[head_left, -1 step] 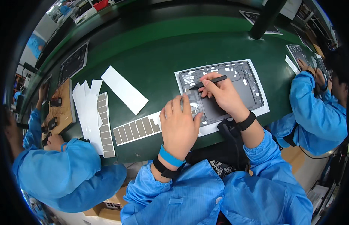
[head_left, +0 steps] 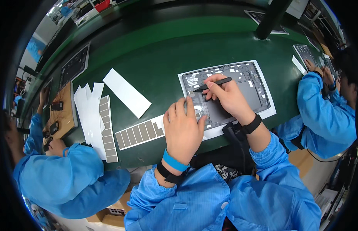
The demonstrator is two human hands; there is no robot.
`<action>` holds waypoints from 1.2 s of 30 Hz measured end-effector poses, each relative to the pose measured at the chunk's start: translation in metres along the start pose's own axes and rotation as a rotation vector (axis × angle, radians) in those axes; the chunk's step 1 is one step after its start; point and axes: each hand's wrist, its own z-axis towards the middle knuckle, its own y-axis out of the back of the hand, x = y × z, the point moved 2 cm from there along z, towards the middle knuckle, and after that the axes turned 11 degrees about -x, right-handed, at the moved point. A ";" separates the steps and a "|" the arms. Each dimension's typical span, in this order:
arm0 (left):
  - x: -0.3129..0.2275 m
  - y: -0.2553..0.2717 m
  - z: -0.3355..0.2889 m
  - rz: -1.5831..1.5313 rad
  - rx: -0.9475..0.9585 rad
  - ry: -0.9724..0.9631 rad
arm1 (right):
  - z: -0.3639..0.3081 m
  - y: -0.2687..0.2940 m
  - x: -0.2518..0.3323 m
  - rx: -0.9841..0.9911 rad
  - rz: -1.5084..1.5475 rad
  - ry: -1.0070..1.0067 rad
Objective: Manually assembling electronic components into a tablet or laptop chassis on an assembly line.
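One pair of black tweezers (head_left: pixel 224 80) crosses the right hand (head_left: pixel 228 94), gripped between thumb and fingers, its tip bare beyond the fingertips and its blunt end standing clear above the knuckles. The tip is at the left part of a grey panel (head_left: pixel 256 99); whether it touches cannot be told. Beside it, the left hand (head_left: pixel 183 129) lies open, fingers outstretched and thumb apart, at the panel's near left corner; anything pressed beneath the palm is hidden. Counted on the green bench (head_left: pixel 152 57) around the two hands are one white sheet (head_left: pixel 213 133) under the panel, two strips of grey patches, one (head_left: pixel 138 134) running up to the left hand and another (head_left: pixel 110 144) beside a pile of white paper (head_left: pixel 88 111), and one blank strip (head_left: pixel 127 93). Two co-workers in blue sit close by, one on the left (head_left: pixel 63 177), one on the right (head_left: pixel 321 111). The tweezers point left and slightly toward the wearer, their long axis slanting down from upper right; the panel's long axis runs left to right, tilted slightly.
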 end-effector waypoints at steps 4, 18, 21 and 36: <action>0.000 0.000 0.001 0.025 0.002 0.007 | -0.001 -0.003 -0.001 -0.018 0.015 0.018; 0.000 -0.002 0.004 0.029 -0.004 0.002 | -0.005 -0.008 0.002 -0.113 -0.046 0.038; 0.000 -0.002 0.006 0.025 -0.006 0.000 | -0.005 -0.008 0.001 -0.103 -0.045 0.051; 0.008 -0.015 0.013 0.064 -0.049 -0.015 | 0.000 -0.005 0.000 -0.074 -0.045 0.039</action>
